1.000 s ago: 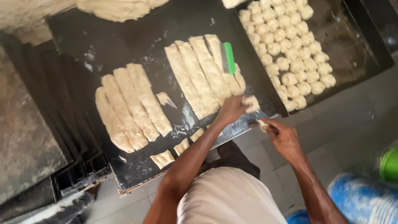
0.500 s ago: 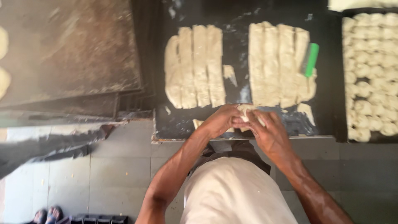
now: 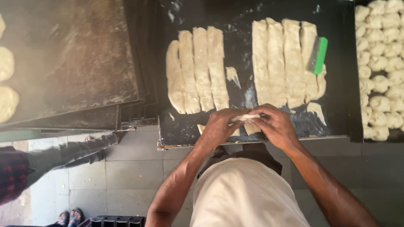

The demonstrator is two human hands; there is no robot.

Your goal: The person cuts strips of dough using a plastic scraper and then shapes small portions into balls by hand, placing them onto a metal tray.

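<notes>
Head view: both hands met over the near edge of the dark bench [image 3: 185, 130]. The left hand [image 3: 219, 126] and right hand [image 3: 275, 126] were closed on a small dough piece [image 3: 245, 118], its long axis running left to right between them. Judged step: shaping the piece; next would call for careful placing. Dough strips [image 3: 198, 69] ran lengthwise toward the far edge; a green scraper [image 3: 320, 54] rested on the right batch.
</notes>
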